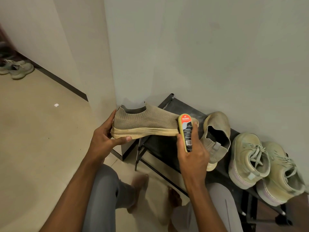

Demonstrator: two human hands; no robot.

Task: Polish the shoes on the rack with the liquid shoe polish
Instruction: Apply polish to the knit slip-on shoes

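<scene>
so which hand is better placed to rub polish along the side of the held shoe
Right. The right hand already grips the polish bottle, its top end against the knit shoe near the toe. The left hand is busy holding the shoe's heel.

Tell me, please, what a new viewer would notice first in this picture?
First, the beige knit shoe held sideways in mid-frame: the left hand grips its heel, and the right hand presses the shoe polish bottle to its toe. Next, its partner shoe and a pale green laced pair on the black rack at right.
</scene>
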